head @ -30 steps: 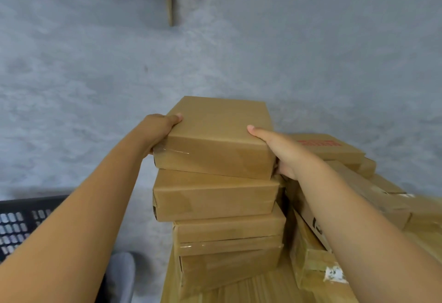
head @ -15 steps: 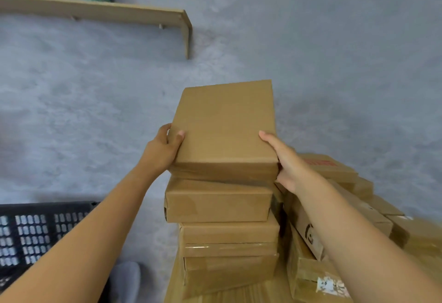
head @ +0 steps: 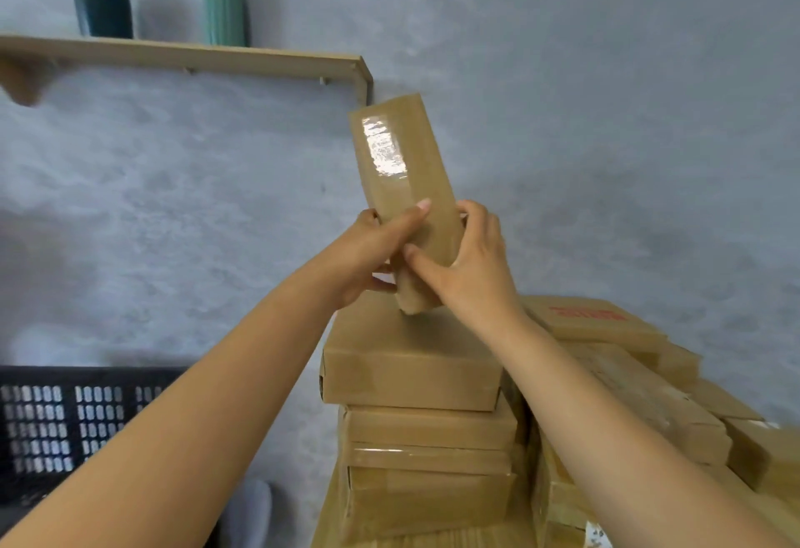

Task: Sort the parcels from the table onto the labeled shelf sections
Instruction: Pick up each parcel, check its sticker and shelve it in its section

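Grey plaster wall fills the background, with a wooden wall shelf [head: 186, 57] at ten o'clock carrying two ribbed vases, one dark [head: 103, 2] and one pale green [head: 225, 0]. At centre, both hands hold one parcel [head: 400, 166] upended on its narrow edge, a patch of clear tape facing the camera. The left hand [head: 368, 253] wraps its fingers [head: 415, 212] across the near face; the right hand [head: 467, 262] clasps the opposite side, thumb in front. The parcel's lower corner hangs just above, perhaps touching, the top of the stack [head: 411, 374] on the bench [head: 433, 541]; more boxes [head: 627, 374] lie at four o'clock and a black crate [head: 65, 422] at eight. No label shows, so turning the parcel to find one seems wise, keeping both grips firm and lifting clear of the stack to avoid toppling it.
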`<state>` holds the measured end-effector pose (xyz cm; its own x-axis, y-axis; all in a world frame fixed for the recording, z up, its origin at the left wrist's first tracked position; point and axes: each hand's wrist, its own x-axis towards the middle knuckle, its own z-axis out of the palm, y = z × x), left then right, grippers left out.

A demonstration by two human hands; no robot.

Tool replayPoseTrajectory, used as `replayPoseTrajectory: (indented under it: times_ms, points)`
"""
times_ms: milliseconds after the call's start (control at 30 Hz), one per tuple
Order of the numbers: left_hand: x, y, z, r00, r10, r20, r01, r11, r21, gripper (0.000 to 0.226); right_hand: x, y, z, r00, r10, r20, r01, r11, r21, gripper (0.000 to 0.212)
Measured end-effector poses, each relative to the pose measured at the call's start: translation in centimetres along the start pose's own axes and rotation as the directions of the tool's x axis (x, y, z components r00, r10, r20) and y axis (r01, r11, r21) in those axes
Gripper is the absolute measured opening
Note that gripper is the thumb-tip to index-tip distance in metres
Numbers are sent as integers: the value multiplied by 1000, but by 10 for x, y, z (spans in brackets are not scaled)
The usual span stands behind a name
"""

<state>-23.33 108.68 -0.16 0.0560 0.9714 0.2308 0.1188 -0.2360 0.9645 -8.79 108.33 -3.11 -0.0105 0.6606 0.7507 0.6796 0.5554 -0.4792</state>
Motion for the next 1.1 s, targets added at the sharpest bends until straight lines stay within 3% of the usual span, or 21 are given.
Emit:
replayPoseTrajectory:
  times_ms: [133,267,433,500,600,667,733,767,933,1100]
  points:
    - [0,-10,-12,976,3,-219,-7,1000,-19,100,-9,-7,8,972,-139,191,102,976,191,61]
    - [-3,-21,-20,910,12,-415,-25,999,-24,85,-18,-9,17,938,-151,313,41,943,331,53]
    - [-3,-33,-45,917,-28,-397,-26,991,-130,84,-23,17,26,904,-106,415,53,989,136,53]
    - [-8,-37,-57,941,-54,-333,-6,984,-177,92,-23,34,29,908,16,419,-40,998,48,59]
    - [-13,-43,-70,955,-74,-286,5,972,-235,92,-20,55,28,930,243,275,-257,966,17,65]
    - [-17,-46,-69,962,-48,-269,-32,957,-287,60,-15,58,24,855,469,222,-511,835,203,71]
    - [-20,-48,-65,973,-22,-231,-59,940,-336,28,-11,55,18,705,605,370,-708,565,424,74]
    - [-21,-50,-64,978,-11,-207,-63,936,-347,24,-10,53,15,665,598,448,-741,449,500,72]
    - [-24,-51,-77,996,43,-79,-69,930,-360,60,-9,54,8,640,533,553,-691,84,718,64]
    - [-22,-54,-86,999,52,-7,-51,929,-367,70,-17,48,-4,652,485,582,-637,-65,768,51]
